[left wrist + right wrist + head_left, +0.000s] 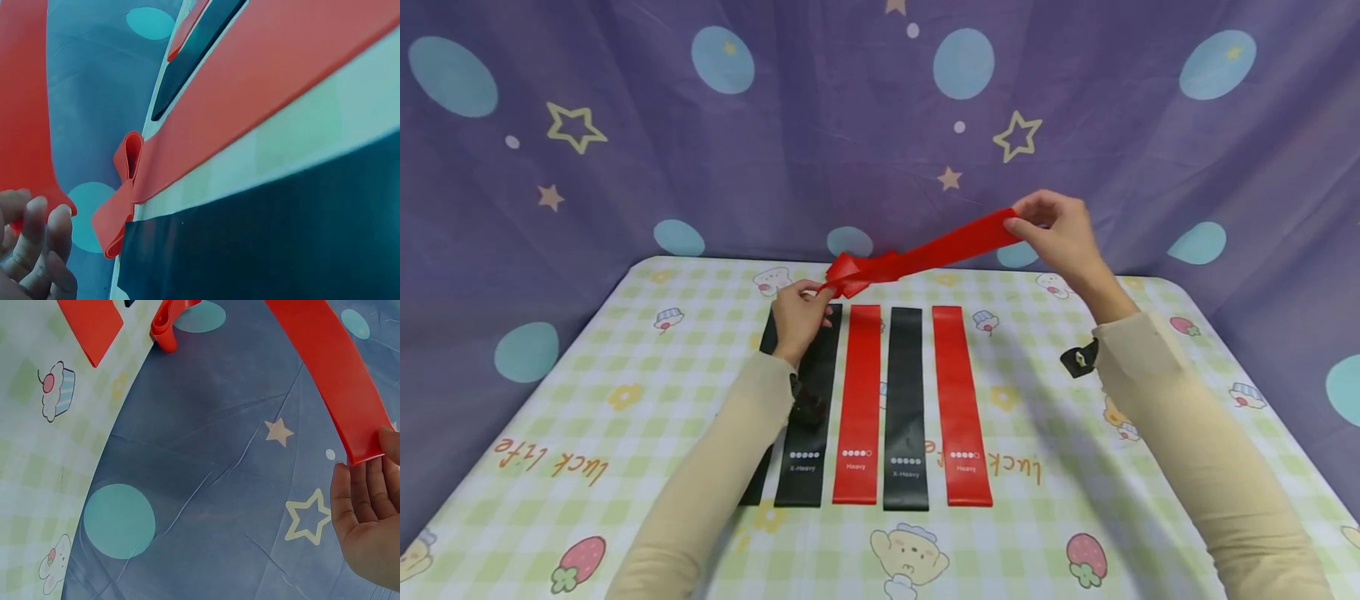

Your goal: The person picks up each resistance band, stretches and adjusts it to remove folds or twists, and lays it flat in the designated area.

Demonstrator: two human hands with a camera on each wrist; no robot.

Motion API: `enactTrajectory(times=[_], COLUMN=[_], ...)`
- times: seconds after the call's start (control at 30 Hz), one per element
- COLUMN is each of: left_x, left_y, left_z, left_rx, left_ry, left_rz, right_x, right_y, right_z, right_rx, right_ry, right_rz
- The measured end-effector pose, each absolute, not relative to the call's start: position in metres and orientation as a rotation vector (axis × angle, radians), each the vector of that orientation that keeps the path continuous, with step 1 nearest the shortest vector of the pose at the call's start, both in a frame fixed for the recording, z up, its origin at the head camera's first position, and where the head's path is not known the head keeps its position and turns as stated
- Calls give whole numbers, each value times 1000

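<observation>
Two cream sleeves (1210, 467) are extended forward over a patterned bench (1000, 550), where a red band (958, 239) is held up between a person's hands, slanting from low at the left to high at the right. The band's upper end is pinched between thumb and fingers of the right hand (1063, 233), raised above the bench's far edge; its lower end is gripped in the fingertips of the left hand (800, 317), positioned above the dark bands at the left of a row. Just beyond the left hand, a looped red piece (128, 159) is seen at the bench's far edge, by the far end of a flat red band; whether the two are touching cannot be told.

Below, five flat bands are laid side by side, pointing away from the camera. The leftmost black band (755, 493) is partly hidden by the left arm. It is followed by a black "X-Heavy" band (802, 442), a red "Heavy" band (857, 400), a second black "X-Heavy" band (906, 408) and a second red "Heavy" band (958, 408), each label topped by a line of white dots. A small black device (1078, 360) is worn at the right cuff. The bench is covered in green-and-white checks, strawberries and cartoon figures, and is backed by a purple curtain (820, 167) printed with stars and blue ovals.
</observation>
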State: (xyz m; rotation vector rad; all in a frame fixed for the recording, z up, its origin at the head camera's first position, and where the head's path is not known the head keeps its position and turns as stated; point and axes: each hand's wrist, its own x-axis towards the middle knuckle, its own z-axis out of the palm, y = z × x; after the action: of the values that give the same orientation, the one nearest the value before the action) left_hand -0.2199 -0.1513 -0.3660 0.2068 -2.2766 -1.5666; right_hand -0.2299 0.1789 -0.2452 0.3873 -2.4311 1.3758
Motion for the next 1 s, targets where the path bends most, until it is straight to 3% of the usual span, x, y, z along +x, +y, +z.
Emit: enactTrajectory(times=[0.57, 1.0], left_x=[-228, -228], left_y=[-151, -146], left_z=[-357, -352], left_rx=[421, 404], left_ry=[-1748, -1532], left_rz=[-2312, -2293], right_x=[-214, -197], right_y=[192, 205], right_z=[-269, -306], right_rx=[562, 690], right_ry=[-2503, -2640], right_rz=[1376, 1461])
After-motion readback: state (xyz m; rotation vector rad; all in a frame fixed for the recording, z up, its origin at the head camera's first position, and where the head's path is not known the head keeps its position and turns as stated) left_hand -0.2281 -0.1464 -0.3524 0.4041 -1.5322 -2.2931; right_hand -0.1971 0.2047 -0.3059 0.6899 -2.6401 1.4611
